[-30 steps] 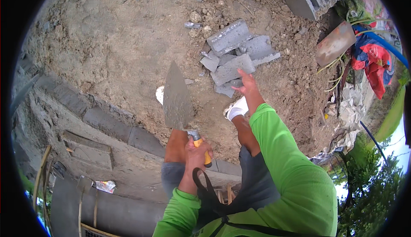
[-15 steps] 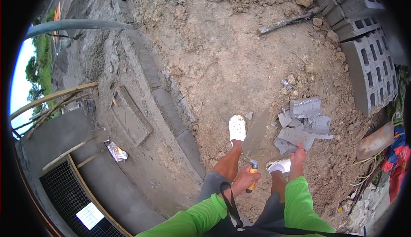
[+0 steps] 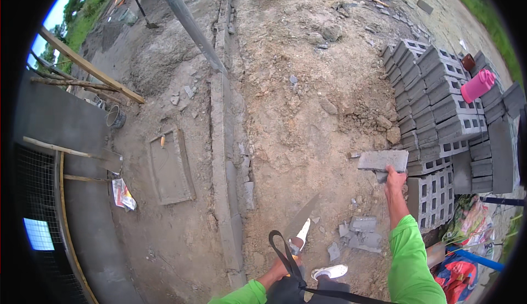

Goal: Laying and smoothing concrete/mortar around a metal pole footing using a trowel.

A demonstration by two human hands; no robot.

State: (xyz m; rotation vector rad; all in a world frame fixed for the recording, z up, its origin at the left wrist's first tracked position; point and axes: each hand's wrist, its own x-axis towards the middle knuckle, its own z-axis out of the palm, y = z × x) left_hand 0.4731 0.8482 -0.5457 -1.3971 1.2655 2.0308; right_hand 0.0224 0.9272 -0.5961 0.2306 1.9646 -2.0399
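Gripping a flat, rough grey block piece (image 3: 379, 159) by its near edge, the right hand (image 3: 396, 182) had its fingers closed in, one tip on the face, others hidden behind. That slab sat near a stack of hollow blocks (image 3: 436, 103); I couldn't tell whether it touched the soil (image 3: 313, 161). The left hand (image 3: 278, 270), half covered by a dark strap (image 3: 301, 283), had its fingers curled round the obscured handle of a pointed trowel (image 3: 301, 215). Jagged broken chunks (image 3: 363, 224) lay below.
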